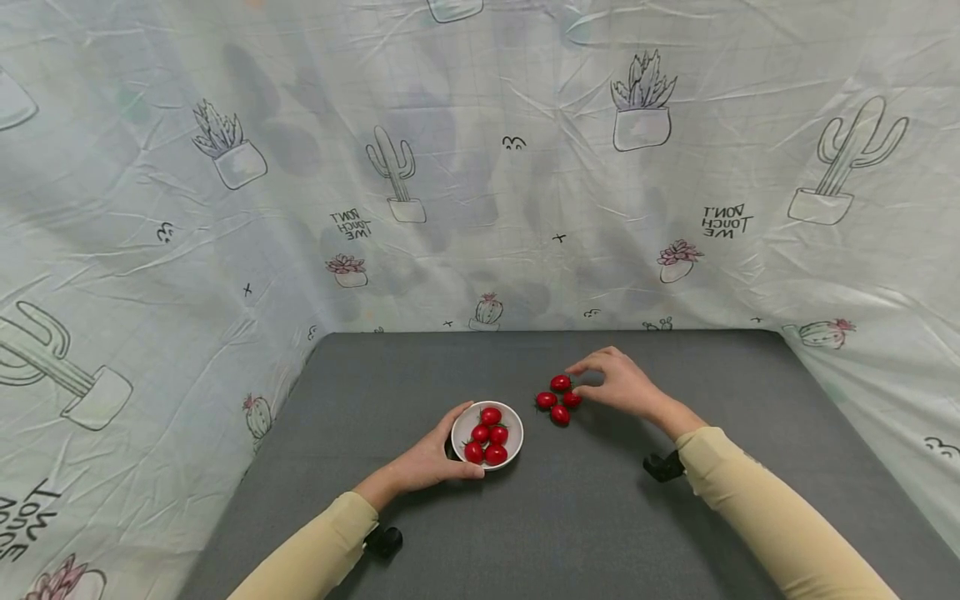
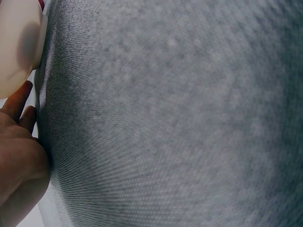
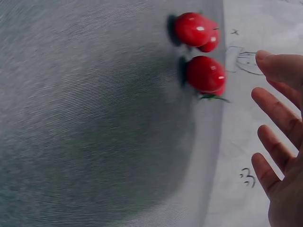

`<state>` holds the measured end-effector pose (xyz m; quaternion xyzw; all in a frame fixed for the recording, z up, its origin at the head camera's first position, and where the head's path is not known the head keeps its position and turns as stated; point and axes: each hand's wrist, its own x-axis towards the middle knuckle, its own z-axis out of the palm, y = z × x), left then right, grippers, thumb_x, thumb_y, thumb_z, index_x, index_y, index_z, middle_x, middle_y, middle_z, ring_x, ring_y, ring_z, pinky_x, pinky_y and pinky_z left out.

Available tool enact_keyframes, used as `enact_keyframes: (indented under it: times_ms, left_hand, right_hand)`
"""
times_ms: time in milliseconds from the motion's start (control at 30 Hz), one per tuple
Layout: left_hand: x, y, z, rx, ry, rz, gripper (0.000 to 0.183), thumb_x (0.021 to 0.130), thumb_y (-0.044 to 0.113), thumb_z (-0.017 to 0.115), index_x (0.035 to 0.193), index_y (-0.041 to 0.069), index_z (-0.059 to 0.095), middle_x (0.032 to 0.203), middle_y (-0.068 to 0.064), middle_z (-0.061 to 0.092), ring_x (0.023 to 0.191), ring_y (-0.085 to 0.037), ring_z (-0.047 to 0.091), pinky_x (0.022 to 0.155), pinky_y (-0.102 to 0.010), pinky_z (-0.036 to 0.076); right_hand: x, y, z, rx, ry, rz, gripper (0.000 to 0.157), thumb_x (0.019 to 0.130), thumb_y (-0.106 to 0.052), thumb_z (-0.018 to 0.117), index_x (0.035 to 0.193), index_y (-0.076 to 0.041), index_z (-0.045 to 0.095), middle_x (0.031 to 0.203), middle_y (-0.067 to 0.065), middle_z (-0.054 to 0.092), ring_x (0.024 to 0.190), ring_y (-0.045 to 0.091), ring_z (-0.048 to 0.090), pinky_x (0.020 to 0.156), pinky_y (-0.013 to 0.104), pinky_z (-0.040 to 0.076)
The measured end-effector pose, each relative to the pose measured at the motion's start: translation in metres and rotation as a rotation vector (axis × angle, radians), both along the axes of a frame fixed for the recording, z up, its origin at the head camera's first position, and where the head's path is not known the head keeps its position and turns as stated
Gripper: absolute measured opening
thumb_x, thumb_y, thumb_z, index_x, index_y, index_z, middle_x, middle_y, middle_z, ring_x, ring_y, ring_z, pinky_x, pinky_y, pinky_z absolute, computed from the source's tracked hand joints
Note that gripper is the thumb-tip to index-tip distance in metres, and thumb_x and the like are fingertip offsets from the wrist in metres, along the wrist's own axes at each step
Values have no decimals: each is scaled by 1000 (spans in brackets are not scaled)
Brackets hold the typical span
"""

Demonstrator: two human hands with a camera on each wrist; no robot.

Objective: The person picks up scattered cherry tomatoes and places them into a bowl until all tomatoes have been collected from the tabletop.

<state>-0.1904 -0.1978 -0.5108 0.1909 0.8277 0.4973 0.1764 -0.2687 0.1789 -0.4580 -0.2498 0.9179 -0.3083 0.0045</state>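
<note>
A small white bowl (image 1: 457, 446) with several red cherry tomatoes (image 1: 496, 454) in it stands on the grey table. My left hand (image 1: 427, 458) holds the bowl from its left side, thumb along the near rim and fingers round the far side. To the right of the bowl, several loose cherry tomatoes (image 1: 560, 414) lie in a cluster. My right hand (image 1: 622, 383) hovers at the right of this cluster with thumb and fingers spread apart. In the right wrist view the fingers (image 3: 277, 111) hold nothing, and the tomatoes (image 3: 205, 74) lie apart from them.
The grey table (image 1: 390, 367) reaches back to a pale curtain (image 1: 465, 183) printed with cacti and potted plants, which also hangs along both sides. Black wrist cameras (image 1: 384, 542) sit under both wrists, close above the table.
</note>
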Motion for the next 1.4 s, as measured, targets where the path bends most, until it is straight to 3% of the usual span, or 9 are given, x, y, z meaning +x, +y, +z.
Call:
enact_keyframes:
  times_ms: [267,867,1400]
  left_hand:
    - [1,-1,-2,8,-1,-5,111,80,39,89,164,22,18,161,-2,32,146,-23,32,115,-57,23]
    - [3,-6,-10,-6,14,-12,109,80,41,89,163,29,19,161,-1,31,147,-24,30,116,-57,22]
    - [3,-6,-11,1,5,-8,109,80,40,89,163,29,19,161,1,31,147,-23,30,116,-58,23]
  right_hand:
    - [4,0,-17,70,30,6,31,91,-29,81,119,-17,77,119,-1,71,127,33,48,104,62,35]
    - [17,-6,-28,83,68,-26,25,89,-24,82,113,-17,79,115,-1,73,121,32,52,103,60,36]
    - [14,-5,-35,64,85,-34,21,89,-20,82,110,-16,80,110,-2,73,117,31,54,99,55,41]
